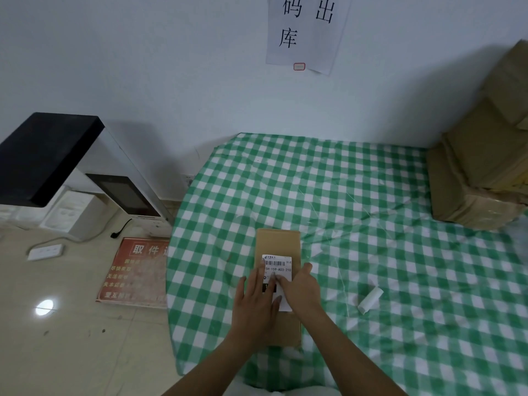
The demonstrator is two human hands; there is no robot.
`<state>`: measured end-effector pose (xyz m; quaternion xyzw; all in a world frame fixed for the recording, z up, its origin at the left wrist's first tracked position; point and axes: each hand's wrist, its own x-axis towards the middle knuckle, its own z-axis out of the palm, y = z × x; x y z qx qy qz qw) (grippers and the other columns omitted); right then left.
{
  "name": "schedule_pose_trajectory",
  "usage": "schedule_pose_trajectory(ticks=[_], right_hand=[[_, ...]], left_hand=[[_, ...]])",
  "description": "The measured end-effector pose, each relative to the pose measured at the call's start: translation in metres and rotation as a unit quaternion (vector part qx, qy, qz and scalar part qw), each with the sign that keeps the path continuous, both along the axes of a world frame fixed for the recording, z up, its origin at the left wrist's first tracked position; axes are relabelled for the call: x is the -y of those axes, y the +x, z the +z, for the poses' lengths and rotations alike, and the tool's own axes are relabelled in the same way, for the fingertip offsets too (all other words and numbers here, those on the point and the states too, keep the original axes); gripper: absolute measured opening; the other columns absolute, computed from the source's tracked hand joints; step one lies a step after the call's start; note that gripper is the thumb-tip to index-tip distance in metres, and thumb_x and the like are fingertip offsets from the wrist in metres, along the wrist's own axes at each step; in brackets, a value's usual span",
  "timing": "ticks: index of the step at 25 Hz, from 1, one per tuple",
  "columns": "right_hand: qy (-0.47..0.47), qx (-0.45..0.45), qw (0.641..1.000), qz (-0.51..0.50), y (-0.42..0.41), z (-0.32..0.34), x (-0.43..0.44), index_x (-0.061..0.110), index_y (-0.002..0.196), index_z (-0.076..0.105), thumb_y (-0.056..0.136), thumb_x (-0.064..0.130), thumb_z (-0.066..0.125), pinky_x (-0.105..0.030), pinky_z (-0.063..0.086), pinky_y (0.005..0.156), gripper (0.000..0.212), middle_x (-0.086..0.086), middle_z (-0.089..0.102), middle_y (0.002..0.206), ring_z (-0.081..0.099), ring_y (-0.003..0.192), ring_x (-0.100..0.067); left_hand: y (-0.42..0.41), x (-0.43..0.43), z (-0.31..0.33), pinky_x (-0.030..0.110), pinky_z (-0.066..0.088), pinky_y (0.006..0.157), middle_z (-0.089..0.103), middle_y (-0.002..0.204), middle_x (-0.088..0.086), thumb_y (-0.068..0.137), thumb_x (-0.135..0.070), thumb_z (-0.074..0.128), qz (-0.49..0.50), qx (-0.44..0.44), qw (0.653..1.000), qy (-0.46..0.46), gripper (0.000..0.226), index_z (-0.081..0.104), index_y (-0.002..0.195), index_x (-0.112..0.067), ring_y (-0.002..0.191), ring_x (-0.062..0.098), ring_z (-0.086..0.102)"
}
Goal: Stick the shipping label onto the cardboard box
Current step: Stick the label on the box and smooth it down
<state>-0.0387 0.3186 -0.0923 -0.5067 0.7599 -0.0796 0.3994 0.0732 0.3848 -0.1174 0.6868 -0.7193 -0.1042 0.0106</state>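
Note:
A flat brown cardboard box (278, 241) lies lengthwise on the green checked tablecloth. A white shipping label (278, 265) with a barcode lies on the box's top, its lower part hidden by my hands. My left hand (254, 301) rests flat on the label's left side, fingers spread and pointing away from me. My right hand (300, 290) presses flat on the label's right side, its fingers angled left and its thumb over the box's right edge. Neither hand grips anything.
A curled strip of white backing paper (370, 300) lies on the checked tablecloth (371, 210) to the right. Stacked cardboard boxes (483, 167) fill the back right corner. On the floor to the left stand a scanner device (85, 172), a power strip (45, 251) and a red sign (137, 270).

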Motion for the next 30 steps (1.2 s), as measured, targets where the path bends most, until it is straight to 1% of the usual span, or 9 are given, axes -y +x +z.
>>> schedule_pose_trajectory(ticks=[4,6,10,13,16,20,22,24,30], right_hand=[[0.028,-0.028,0.999,0.021,-0.001,0.0,0.005,0.004,0.118,0.041,0.085,0.048,0.066,-0.039,0.057,0.075,0.06,-0.016,0.064,0.113,0.066,0.1,-0.032],[0.036,-0.041,0.998,0.032,-0.003,-0.001,0.007,0.003,0.119,0.044,0.085,0.05,0.065,-0.036,0.055,0.077,0.062,-0.015,0.064,0.115,0.065,0.104,-0.031],[0.05,-0.069,0.995,0.041,-0.005,-0.005,0.007,0.005,0.12,0.046,0.083,0.059,0.061,-0.04,0.056,0.085,0.067,-0.012,0.066,0.115,0.065,0.104,-0.029],[0.051,-0.127,0.988,0.069,-0.004,-0.003,0.004,0.009,0.122,0.046,0.085,0.066,0.052,-0.037,0.053,0.081,0.068,-0.01,0.066,0.116,0.064,0.106,-0.027],[0.042,-0.166,0.981,0.086,-0.007,-0.002,0.001,0.01,0.121,0.049,0.086,0.069,0.045,-0.035,0.05,0.079,0.069,-0.009,0.066,0.116,0.064,0.106,-0.025],[0.046,-0.152,0.983,0.09,-0.012,-0.006,0.001,0.011,0.115,0.055,0.085,0.071,0.044,-0.033,0.049,0.075,0.068,-0.007,0.067,0.112,0.065,0.102,-0.023],[0.047,-0.146,0.984,0.088,-0.014,-0.007,0.001,0.011,0.114,0.055,0.086,0.071,0.044,-0.032,0.048,0.073,0.067,-0.006,0.067,0.111,0.065,0.101,-0.023],[0.051,-0.147,0.984,0.083,-0.014,-0.008,0.0,0.011,0.114,0.056,0.087,0.07,0.043,-0.033,0.05,0.076,0.066,-0.007,0.067,0.111,0.065,0.101,-0.023],[0.035,-0.147,0.986,0.074,-0.017,-0.008,0.0,0.012,0.113,0.056,0.091,0.068,0.034,-0.035,0.051,0.079,0.064,-0.008,0.067,0.111,0.064,0.1,-0.023]], left_hand=[[0.001,-0.007,-0.001,0.044,0.031,0.101,0.053,0.141,0.017,0.089,-0.042,0.039,-0.003,-0.013,1.0,-0.013,0.05,0.066,0.124,-0.017,0.13,0.026,0.038],[0.001,-0.013,-0.001,0.044,0.031,0.101,0.051,0.142,0.017,0.092,-0.04,0.038,-0.011,-0.027,0.999,-0.018,0.05,0.063,0.127,-0.016,0.131,0.026,0.037],[-0.001,-0.02,0.0,0.042,0.032,0.1,0.056,0.138,0.011,0.103,-0.035,0.016,-0.018,-0.043,0.999,-0.008,0.059,0.064,0.126,-0.012,0.13,0.024,0.041],[-0.001,-0.019,0.0,0.042,0.031,0.102,0.056,0.14,0.002,0.102,-0.034,0.016,-0.024,-0.041,0.999,0.004,0.058,0.061,0.131,-0.012,0.128,0.022,0.051],[-0.002,-0.016,0.001,0.041,0.028,0.106,0.056,0.14,0.0,0.102,-0.036,0.011,-0.028,-0.038,0.999,0.022,0.061,0.061,0.13,-0.014,0.13,0.019,0.05],[-0.004,-0.009,0.002,0.039,0.009,0.113,0.057,0.139,0.004,0.102,-0.038,0.008,-0.034,-0.033,0.999,0.027,0.065,0.061,0.129,-0.011,0.133,0.018,0.04],[-0.004,-0.005,0.005,0.038,0.004,0.114,0.059,0.137,0.004,0.101,-0.038,0.013,-0.032,-0.035,0.998,0.04,0.062,0.063,0.127,-0.011,0.131,0.018,0.046],[-0.005,-0.004,0.005,0.038,0.003,0.115,0.061,0.135,0.004,0.101,-0.04,0.014,-0.034,-0.034,0.997,0.06,0.064,0.065,0.126,-0.012,0.127,0.018,0.054],[-0.006,-0.009,0.002,0.039,0.007,0.113,0.058,0.138,0.005,0.102,-0.041,0.005,-0.032,-0.052,0.997,0.046,0.069,0.06,0.131,-0.011,0.13,0.019,0.053]])
